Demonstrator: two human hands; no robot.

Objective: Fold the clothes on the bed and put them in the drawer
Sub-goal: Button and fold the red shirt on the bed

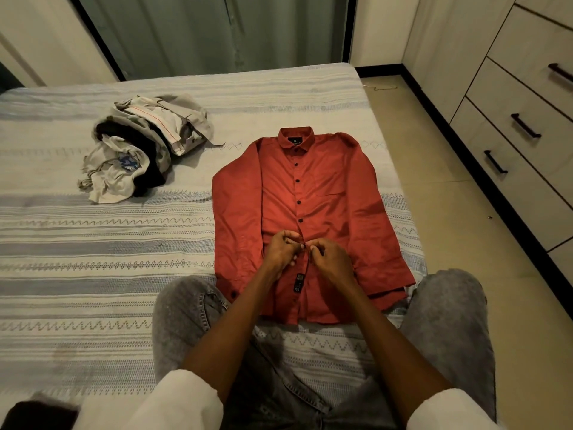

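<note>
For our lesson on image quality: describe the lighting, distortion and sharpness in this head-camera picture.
Head view: warm, dim indoor light tints everything yellowish; wide-angle distortion bends the bed edge and tilts the drawers; the red shirt shows a soft sheen near its middle, no harsh glare; both hands, left and right, look reasonably sharp; the clothes pile has dark, murky folds.

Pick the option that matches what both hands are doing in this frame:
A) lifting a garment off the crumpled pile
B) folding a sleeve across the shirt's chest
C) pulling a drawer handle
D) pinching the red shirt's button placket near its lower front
D: the left hand and right hand meet at the button line of the red shirt, which lies flat on the bed with both sleeves at its sides.
</note>
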